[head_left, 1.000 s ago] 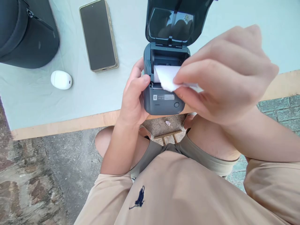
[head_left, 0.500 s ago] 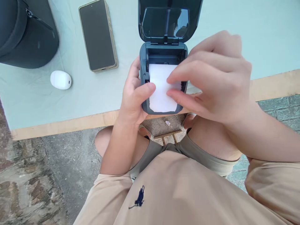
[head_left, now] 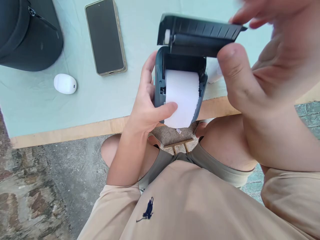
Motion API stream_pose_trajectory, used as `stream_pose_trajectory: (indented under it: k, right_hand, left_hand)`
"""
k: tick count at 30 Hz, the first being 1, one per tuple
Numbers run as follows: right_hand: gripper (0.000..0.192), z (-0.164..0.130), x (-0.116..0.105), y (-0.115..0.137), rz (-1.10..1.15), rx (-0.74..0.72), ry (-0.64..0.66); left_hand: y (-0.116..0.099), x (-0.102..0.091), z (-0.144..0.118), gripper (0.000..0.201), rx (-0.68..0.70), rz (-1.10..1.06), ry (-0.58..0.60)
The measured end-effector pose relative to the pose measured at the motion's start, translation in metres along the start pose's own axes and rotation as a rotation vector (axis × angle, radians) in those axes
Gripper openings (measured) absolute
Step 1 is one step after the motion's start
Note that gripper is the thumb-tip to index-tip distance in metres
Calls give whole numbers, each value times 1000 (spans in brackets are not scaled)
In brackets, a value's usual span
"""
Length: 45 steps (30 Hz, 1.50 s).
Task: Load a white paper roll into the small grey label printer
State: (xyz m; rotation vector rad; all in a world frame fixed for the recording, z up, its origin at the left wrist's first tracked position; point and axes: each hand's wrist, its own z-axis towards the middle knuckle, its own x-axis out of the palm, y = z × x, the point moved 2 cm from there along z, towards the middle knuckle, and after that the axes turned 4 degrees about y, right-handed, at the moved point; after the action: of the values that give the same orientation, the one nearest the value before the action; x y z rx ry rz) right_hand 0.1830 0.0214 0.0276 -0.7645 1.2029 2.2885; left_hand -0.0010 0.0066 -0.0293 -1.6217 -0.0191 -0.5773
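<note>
A dark blue-grey portable receipt printer point(head_left: 160, 71) is gripped by my left hand point(head_left: 147, 106) at its left side. White paper point(head_left: 182, 96) comes from its compartment and hangs over the front edge, with my left thumb pressing on it. My right hand point(head_left: 270, 63) has its thumb and fingers on the right end of the printer's lid point(head_left: 200, 33). That lid is partly tilted down over the compartment, showing a black roller point(head_left: 197, 40) on its underside. The back of the compartment is hidden under the lid.
On the cloth-covered table point(head_left: 105, 96) lie a phone point(head_left: 106, 36) and a small white rounded case point(head_left: 65, 83). A black zippered bag point(head_left: 30, 36) stands at the far left. Something white point(head_left: 213, 70) lies behind the printer's right side. The table's wooden edge point(head_left: 75, 130) runs in front.
My right hand has gone from the paper up to the lid, which has swung partway down. The printer has shifted slightly right and tilted, and the paper now reaches past its front edge.
</note>
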Motion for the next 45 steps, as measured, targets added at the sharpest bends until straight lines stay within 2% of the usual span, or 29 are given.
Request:
stream_pose_trajectory:
  k: [2, 4, 7, 12, 15, 18, 22, 26, 29, 33, 36, 39, 43, 45]
  right_hand:
    - [27, -1, 2, 4, -89, -170, 33]
    - [25, -2, 4, 4, -133, -268, 74]
    - [19, -4, 8, 1, -136, -333, 133]
    - [12, -6, 9, 1, -183, -389, 146]
    - [27, -6, 7, 6, -166, -375, 148]
    - [41, -5, 7, 10, -132, -306, 226]
    - [32, -7, 8, 11, -83, -229, 315]
    - [23, -8, 7, 13, -113, -238, 266]
    - [26, -8, 7, 16, -232, -184, 297]
    - [29, -4, 9, 14, -294, -108, 326]
    - [27, -3, 8, 10, -229, -155, 269]
    - [17, -5, 6, 4, -177, -202, 172]
    - [17, -9, 5, -1, -196, -204, 172]
    - [20, -9, 4, -1, -182, -215, 174]
  left_hand:
    - [0, -1, 0, 83, 4, -8, -14]
    - [1, -1, 0, 86, -3, -30, -26]
    - [2, -1, 1, 88, -5, -54, -26]
    - [4, -1, 4, 60, 59, -210, 47]
    - [4, -1, 5, 46, 70, -274, 43]
    - [1, 3, 4, 34, 51, -232, 42]
    - [0, 8, 1, 29, 56, -210, 24]
    - [2, 7, 1, 41, 34, -192, 40]
    - [0, 6, 2, 44, 0, -135, 24]
    - [-5, 11, 2, 34, -34, -81, -49]
    - [-6, 14, 2, 35, -23, -86, -63]
    - [-5, 13, 1, 33, -36, -88, -55]
    - [-4, 12, 3, 27, -33, -151, 32]
    - [-3, 11, 4, 32, -44, -185, 18]
